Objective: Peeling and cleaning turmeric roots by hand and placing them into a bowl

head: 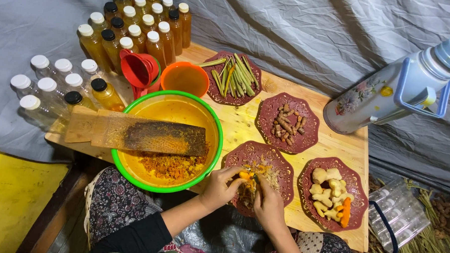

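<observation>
- Fingers point(234, 175) of the left hand point(222, 187) are closed around a small orange root piece point(244, 175), pinched at its end
- Fingers of the right hand point(268, 200) are curled shut on what is probably a small knife or peeler; the tool is mostly hidden, so it cannot be told for sure
- The root piece is held just above the near maroon plate point(283, 166), over a heap of peelings point(259, 173)
- A green-rimmed bowl point(216, 122) stands just to the left, spanned by a wooden grater board point(135, 133), with grated orange pulp point(171, 164) lying beneath it
- Peeled ginger and turmeric pieces point(330, 192) are kept on the plate to the right; lemongrass stalks point(234, 74) and small dark roots point(286, 124) are set on the plates behind
- Filled amber bottles point(138, 28) and empty clear bottles point(44, 88) are ranked at the far left; a flask point(391, 90) lies at the right edge
- Risk judged: the piece is small and likely slick, so a slip of the blade toward the left fingertips is possible
- Risk judged: the near plate overhangs the table edge point(301, 224) slightly, so downward pressure could tip it and spill the peelings
</observation>
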